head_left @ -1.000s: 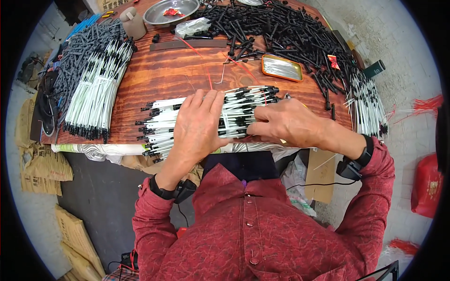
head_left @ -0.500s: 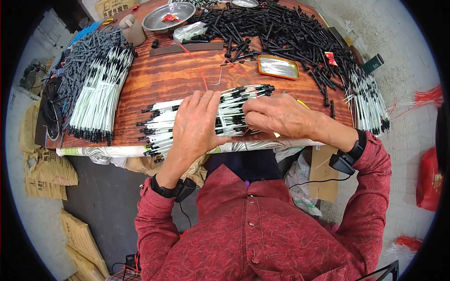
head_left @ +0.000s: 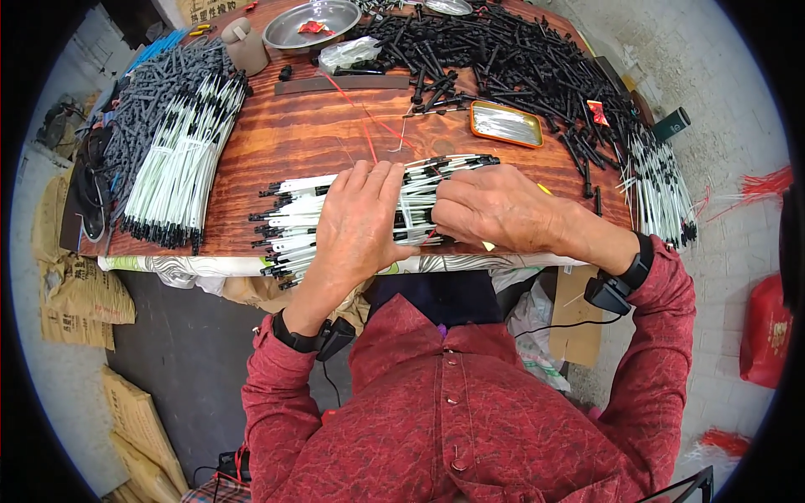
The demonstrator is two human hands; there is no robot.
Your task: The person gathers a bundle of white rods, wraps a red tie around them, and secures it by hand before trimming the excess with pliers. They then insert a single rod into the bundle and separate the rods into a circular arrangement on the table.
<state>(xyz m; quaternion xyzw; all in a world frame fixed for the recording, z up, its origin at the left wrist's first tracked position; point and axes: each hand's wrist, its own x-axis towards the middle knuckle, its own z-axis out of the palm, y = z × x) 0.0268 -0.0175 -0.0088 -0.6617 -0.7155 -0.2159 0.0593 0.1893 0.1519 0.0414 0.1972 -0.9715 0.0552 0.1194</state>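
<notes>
A bundle of thin white rods with black ends lies sideways at the table's near edge, a pale band round its middle. My left hand is laid over the bundle and grips it, fingers over the far side and thumb at the near side. At the bundle's right part my right hand is closed in a pinch. Bits of red tie string show beside its fingertips, which seem to hold the string; the fingertips themselves are partly hidden. Two more red tie strings lie on the wood just beyond my left hand.
Left stands a tied bundle of white rods beside a heap of grey parts. Black plastic parts cover the far right. Also on the table are an orange-rimmed tin, a metal bowl and another rod bundle.
The whole view has shifted slightly. My right hand has drawn a little closer to my left hand and turned slightly, still pinched. My left hand keeps its hold on the bundle.
</notes>
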